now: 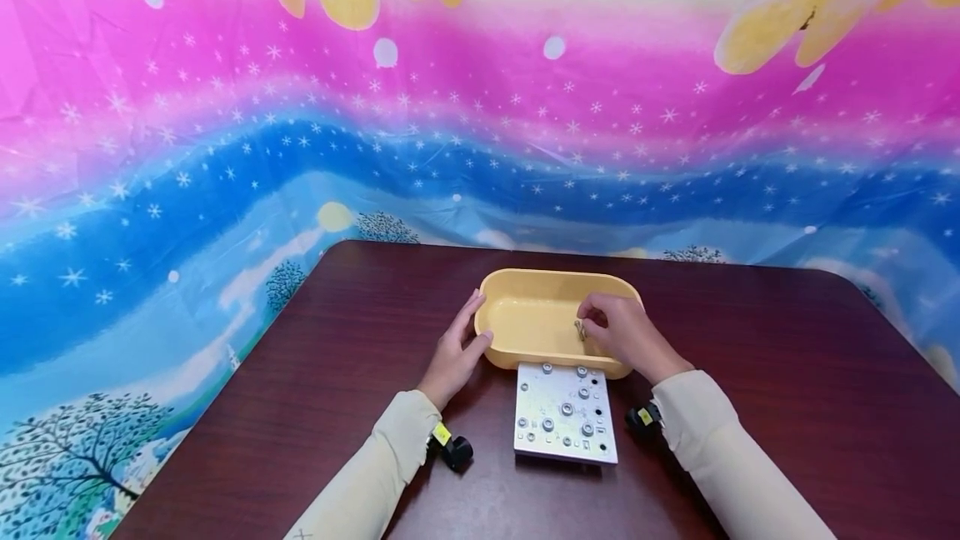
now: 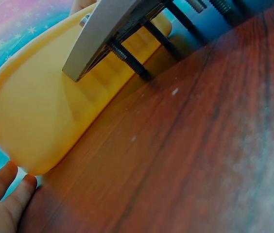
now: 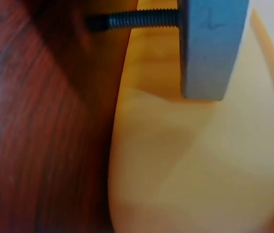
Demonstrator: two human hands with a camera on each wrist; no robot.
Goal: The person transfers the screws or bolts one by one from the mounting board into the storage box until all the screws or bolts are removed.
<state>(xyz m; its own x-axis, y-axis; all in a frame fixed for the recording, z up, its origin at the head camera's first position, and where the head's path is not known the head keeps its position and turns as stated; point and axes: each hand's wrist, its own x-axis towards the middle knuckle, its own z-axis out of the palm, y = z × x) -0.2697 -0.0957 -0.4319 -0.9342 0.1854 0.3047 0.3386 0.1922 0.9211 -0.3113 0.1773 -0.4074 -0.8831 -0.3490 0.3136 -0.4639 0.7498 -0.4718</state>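
Observation:
My left hand rests against the left end of a yellow oblong tray, thumb at its front rim and fingers along its side. In the left wrist view, fingers spread beside the tray's end. Inside the tray, toward its right side, my right hand has its fingertips brought together at a small brass-coloured screw, pinching it. The right wrist view does not show that hand. Directly in front of the tray is a silver metal plate with several socket-head screws in its top.
Threaded screw shanks reach down beneath the plate and hold it above the dark reddish wooden table. A patterned cloth hangs behind the table and along its left side. A small black camera sits at the left wrist.

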